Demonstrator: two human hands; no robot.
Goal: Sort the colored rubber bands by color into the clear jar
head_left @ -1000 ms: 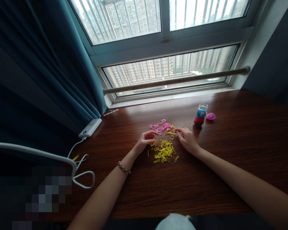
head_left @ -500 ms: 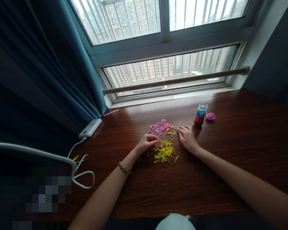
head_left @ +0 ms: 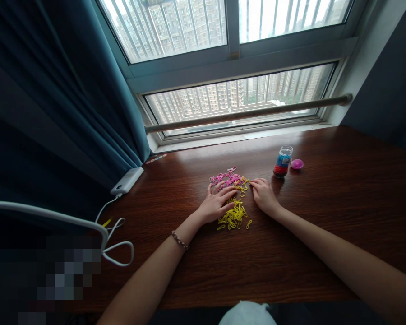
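My left hand (head_left: 216, 204) is open, palm down with its fingers spread, over the left side of two piles of small looped plastic clips shaped like safety pins. Pink clips (head_left: 227, 177) lie beyond its fingertips, partly covered by them. Yellow clips (head_left: 235, 215) form the nearer pile, partly hidden under the hand. A smaller yellow group (head_left: 242, 186) touches the right edge of the pink ones. Beside that group, my right hand (head_left: 264, 195) rests on the table with its fingers drawn together at the yellow pieces. What its fingertips pinch is too small to make out.
Behind my right hand stands an uncapped clear jar (head_left: 283, 162) holding blue and red pieces, with a pink lid (head_left: 297, 164) beside it. A white power bank (head_left: 127, 181) with a white cable (head_left: 118, 257) lies left, by the blue curtain (head_left: 128, 122). A window backs the wooden table (head_left: 291, 271).
My left hand has opened from a pinch by the yellow pile and spread forward and right, over the edges of both piles. My right hand has barely moved.
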